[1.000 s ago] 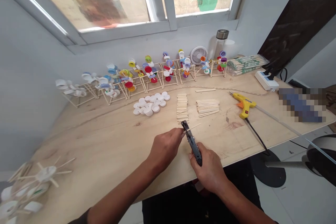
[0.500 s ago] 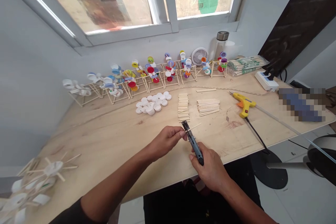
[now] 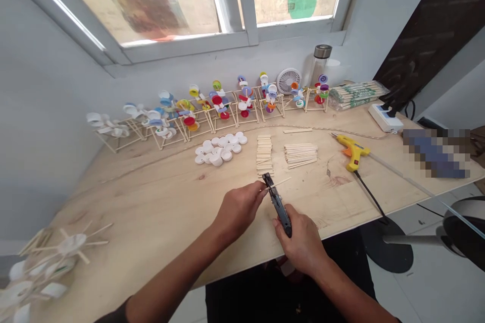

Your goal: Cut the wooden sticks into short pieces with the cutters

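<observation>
One wooden stick (image 3: 279,183) sits in the left hand (image 3: 239,211), its fingers (image 3: 256,190) closed narrowly on the stick, just beside the head of one black plier-type cutter (image 3: 278,207). The right hand (image 3: 301,245) grips the cutter's handles, fingers (image 3: 282,225) wrapped around them. The cutter's long axis runs near to far, tilted slightly left, head farthest. Both hands are over one plywood bench (image 3: 151,202). Farther off are one left craft-stick stack (image 3: 264,155), one right craft-stick stack (image 3: 300,155), one heap of white bottle caps (image 3: 220,149), and about eight cap-and-stick models (image 3: 246,98).
</observation>
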Available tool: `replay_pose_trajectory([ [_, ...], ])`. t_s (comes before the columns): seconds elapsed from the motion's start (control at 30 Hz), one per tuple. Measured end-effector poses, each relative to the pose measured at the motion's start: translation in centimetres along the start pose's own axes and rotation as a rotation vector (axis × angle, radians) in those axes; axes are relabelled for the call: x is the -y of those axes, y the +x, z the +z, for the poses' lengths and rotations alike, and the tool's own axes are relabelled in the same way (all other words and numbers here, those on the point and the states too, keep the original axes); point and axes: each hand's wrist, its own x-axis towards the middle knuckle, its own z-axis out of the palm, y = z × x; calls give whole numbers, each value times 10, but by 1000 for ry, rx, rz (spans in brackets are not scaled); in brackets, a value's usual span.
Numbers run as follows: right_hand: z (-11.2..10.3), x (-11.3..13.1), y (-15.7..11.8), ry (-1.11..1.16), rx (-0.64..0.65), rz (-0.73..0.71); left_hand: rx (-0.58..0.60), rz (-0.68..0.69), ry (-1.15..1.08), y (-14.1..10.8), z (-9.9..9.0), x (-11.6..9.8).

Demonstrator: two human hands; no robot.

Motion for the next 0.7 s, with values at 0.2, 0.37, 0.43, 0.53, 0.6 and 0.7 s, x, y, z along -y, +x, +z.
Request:
replay_pose_trajectory([
  [0.2, -3, -1, -2, 53, 14, -5, -160, 185, 421, -10, 16, 4],
  [0.37, -6, 0, -4, 67, 33, -5, -11, 81, 127, -7, 8, 2],
  [0.43, -7, 1, -5, 69, 43, -8, 75, 17, -37, -4, 2, 1],
  [0.53, -9, 2, -5, 69, 56, -15, 199, -47, -317, 2, -9, -1],
  [0.6, -9, 1, -5, 57, 59, -19, 266, -87, -475, 6, -15, -2],
  [0.7, -7, 1, -2, 23, 60, -13, 321, -145, -602, 11, -20, -2],
])
